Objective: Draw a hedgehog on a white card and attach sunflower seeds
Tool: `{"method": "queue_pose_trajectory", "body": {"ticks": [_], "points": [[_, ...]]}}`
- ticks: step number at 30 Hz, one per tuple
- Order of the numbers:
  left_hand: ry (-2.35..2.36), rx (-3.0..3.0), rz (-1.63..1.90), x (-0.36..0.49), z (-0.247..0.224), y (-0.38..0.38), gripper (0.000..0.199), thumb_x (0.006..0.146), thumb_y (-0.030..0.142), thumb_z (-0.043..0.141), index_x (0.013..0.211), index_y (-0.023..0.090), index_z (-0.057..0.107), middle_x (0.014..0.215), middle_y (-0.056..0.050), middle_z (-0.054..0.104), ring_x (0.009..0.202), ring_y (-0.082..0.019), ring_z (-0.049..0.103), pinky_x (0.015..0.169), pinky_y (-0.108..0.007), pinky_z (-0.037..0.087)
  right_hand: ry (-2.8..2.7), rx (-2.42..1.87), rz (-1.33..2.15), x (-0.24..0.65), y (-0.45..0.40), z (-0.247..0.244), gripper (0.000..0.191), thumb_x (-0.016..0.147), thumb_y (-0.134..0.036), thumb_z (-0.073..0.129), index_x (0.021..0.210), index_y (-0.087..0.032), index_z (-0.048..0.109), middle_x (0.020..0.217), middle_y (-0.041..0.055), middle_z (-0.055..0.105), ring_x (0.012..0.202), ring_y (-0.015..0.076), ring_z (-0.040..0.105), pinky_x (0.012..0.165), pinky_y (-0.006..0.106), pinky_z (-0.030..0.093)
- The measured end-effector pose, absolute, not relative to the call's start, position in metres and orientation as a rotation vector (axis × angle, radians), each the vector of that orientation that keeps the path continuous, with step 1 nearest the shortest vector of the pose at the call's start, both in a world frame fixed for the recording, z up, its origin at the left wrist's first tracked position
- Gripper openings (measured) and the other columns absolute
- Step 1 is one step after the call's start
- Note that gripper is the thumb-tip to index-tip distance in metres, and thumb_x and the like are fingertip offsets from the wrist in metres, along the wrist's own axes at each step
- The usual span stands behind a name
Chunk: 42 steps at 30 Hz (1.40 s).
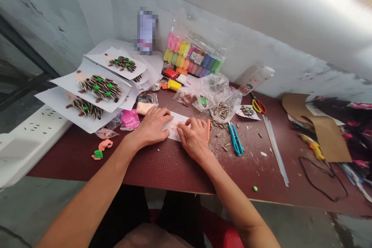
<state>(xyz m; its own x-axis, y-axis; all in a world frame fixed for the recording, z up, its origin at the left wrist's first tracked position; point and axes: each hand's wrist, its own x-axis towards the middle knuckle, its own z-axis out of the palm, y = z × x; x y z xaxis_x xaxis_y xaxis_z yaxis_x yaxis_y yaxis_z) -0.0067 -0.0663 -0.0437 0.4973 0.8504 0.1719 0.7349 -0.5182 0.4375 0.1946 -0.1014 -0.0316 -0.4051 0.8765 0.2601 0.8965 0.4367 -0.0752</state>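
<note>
A small white paper point(178, 117) with a faint pinkish-orange drawing lies between my hands. My left hand point(154, 126) rests on its left side, the fingers stretched out and lying flat. Over the right part of the drawing, my right hand point(195, 136) bends its fingers down and together; whatever is under the fingertips is hidden. Just beyond my left hand sits a lump of pale peach clay point(145, 108). An orange stick point(208, 129) stands out beside my right hand, and a blue utility knife point(235, 139) lies farther right near scattered sunflower seeds point(220, 111).
Sheets with seed hedgehogs point(100, 87) are stacked at left, by a white power strip point(37, 139). Packs of coloured clay point(193, 56) lean on the wall. Scissors point(258, 105), clear glue sticks point(275, 151) and a yellow glue gun point(314, 147) with its cord lie right.
</note>
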Motion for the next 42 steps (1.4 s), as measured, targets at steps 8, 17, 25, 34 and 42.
{"method": "queue_pose_trajectory", "body": {"ticks": [8,17,25,34,42], "points": [[1.346,2.444,0.539,-0.0063,-0.0434,-0.0674,0.039,0.078,0.023,0.056,0.113,0.022,0.073,0.115,-0.009,0.064,0.11,-0.031,0.059,0.115,-0.056,0.035,-2.513,-1.491,-0.217,0.1875,-0.1051,-0.0353,0.031,0.106,-0.036,0.048,0.101,-0.021,0.074,0.101,0.0092,0.065,0.091,0.023,0.048,0.093,0.04,0.029],[1.337,2.455,0.539,-0.0072,-0.045,-0.0671,0.044,0.077,0.023,0.055,0.116,0.02,0.072,0.115,-0.01,0.064,0.109,-0.03,0.059,0.114,-0.056,0.037,-2.572,-1.458,-0.243,0.1891,-0.103,-0.0339,0.029,0.107,-0.036,0.048,0.105,-0.021,0.073,0.102,0.0089,0.067,0.091,0.0231,0.049,0.095,0.041,0.028],[1.346,2.451,0.547,-0.0071,-0.0451,-0.0671,0.043,0.076,0.021,0.055,0.116,0.019,0.071,0.116,-0.01,0.065,0.11,-0.029,0.059,0.114,-0.053,0.038,-2.534,-1.408,-0.212,0.1921,-0.103,-0.0348,0.028,0.107,-0.035,0.049,0.109,-0.022,0.074,0.101,0.0074,0.067,0.09,0.0213,0.049,0.095,0.04,0.028],[1.35,2.462,0.538,-0.0068,-0.0443,-0.0673,0.04,0.077,0.022,0.056,0.113,0.02,0.072,0.115,-0.01,0.065,0.109,-0.03,0.059,0.113,-0.055,0.037,-2.561,-1.393,-0.247,0.1913,-0.1028,-0.0383,0.026,0.106,-0.036,0.05,0.109,-0.023,0.073,0.101,0.0069,0.066,0.091,0.022,0.049,0.095,0.04,0.028],[1.348,2.459,0.536,-0.0068,-0.0437,-0.0673,0.039,0.078,0.022,0.057,0.114,0.017,0.073,0.116,-0.011,0.065,0.112,-0.03,0.059,0.114,-0.054,0.037,-2.562,-1.301,-0.232,0.1923,-0.1046,-0.0404,0.025,0.106,-0.035,0.052,0.112,-0.024,0.073,0.104,0.0065,0.066,0.092,0.0207,0.05,0.098,0.039,0.028]]}}
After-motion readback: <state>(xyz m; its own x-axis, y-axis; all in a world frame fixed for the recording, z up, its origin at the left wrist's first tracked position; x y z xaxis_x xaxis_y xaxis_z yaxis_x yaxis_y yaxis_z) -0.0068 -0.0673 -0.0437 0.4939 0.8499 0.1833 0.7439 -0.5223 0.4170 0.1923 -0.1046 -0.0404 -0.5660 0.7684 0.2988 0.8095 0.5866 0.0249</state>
